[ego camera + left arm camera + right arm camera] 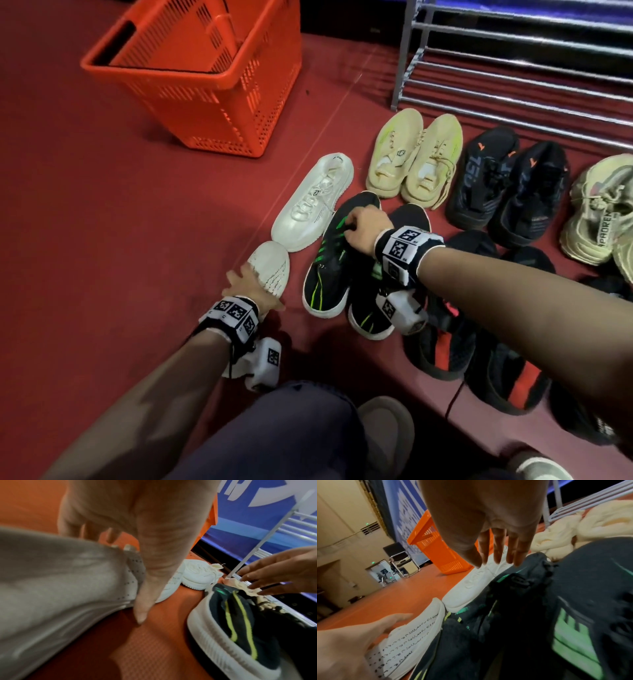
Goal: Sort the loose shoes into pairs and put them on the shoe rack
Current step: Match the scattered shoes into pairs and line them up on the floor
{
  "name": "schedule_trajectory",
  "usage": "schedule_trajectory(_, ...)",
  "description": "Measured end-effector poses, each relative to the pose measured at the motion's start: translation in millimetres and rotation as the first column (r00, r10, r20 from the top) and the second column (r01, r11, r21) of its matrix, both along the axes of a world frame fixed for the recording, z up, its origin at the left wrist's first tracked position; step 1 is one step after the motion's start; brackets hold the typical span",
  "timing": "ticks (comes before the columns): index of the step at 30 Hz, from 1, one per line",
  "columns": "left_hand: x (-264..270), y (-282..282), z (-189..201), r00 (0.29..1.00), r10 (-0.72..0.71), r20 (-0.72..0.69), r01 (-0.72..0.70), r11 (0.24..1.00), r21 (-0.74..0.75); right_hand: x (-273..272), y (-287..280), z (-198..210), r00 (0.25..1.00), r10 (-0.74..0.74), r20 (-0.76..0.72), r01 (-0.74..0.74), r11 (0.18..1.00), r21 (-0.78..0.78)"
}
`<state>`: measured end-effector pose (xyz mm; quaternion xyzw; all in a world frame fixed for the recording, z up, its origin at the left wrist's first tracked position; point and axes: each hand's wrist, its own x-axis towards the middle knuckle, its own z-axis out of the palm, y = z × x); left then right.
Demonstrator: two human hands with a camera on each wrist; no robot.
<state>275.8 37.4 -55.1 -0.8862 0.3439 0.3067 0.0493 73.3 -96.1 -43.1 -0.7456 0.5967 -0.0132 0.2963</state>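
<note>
My left hand (247, 285) lies with straight fingers over the heel end of a white knit shoe (272, 265) on the red floor, thumb out on the shoe's right side. To its right two black shoes with green stripes (325, 267) (409, 219) lie side by side. Over them my right hand (359, 228) reaches with straight fingers (498, 550), the tips at the left shoe's laces; nothing is in its grasp. A white leather sneaker (315, 198) lies just beyond the knit shoe. The metal shoe rack (513, 65) stands bare at the back right.
In front of the rack stand a cream pair (411, 157), a black pair with orange marks (507, 181) and beige shoes (596, 205). Black shoes with red insoles (479, 363) lie near my right forearm. An orange basket (205, 68) stands back left. My knee is at the bottom.
</note>
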Motion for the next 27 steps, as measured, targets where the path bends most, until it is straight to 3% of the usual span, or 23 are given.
schedule_trajectory(6, 19.0, 8.8, -8.5, 1.000, -0.024, 0.008, 0.023, 0.997, 0.071, 38.4, -15.7, 1.9, 0.974, 0.203, -0.103, -0.205, 0.979, -0.009)
schedule_trajectory(10, 25.2, 9.8, -0.8, 0.993, 0.037, 0.108, -0.035, 0.999, -0.013, 53.4, -36.5, -2.6, 0.903, 0.347, -0.253, -0.355, 0.935, 0.013)
schedule_trajectory(14, 42.7, -3.1, 15.0, 0.980, 0.176, 0.096, -0.147, 0.957, -0.251, 66.2, -53.0, -11.2, 0.879, 0.346, -0.330, -0.362, 0.932, 0.013)
schedule_trajectory(17, 51.0, -15.1, 26.8, 0.979, 0.195, 0.052, -0.164, 0.922, -0.352, 77.0, -59.9, -17.7, 0.858, 0.331, -0.393, -0.365, 0.931, -0.013)
schedule_trajectory(24, 31.2, -35.0, 33.0, 0.988, 0.154, 0.011, -0.138, 0.912, -0.387, 81.3, -61.2, -17.7, 0.755, 0.295, -0.585, -0.367, 0.930, -0.004)
schedule_trajectory(27, 28.3, -33.3, 32.4, 0.987, 0.162, -0.009, -0.151, 0.897, -0.415, 76.9, -60.3, -21.8, 0.740, 0.304, -0.601, -0.404, 0.914, -0.035)
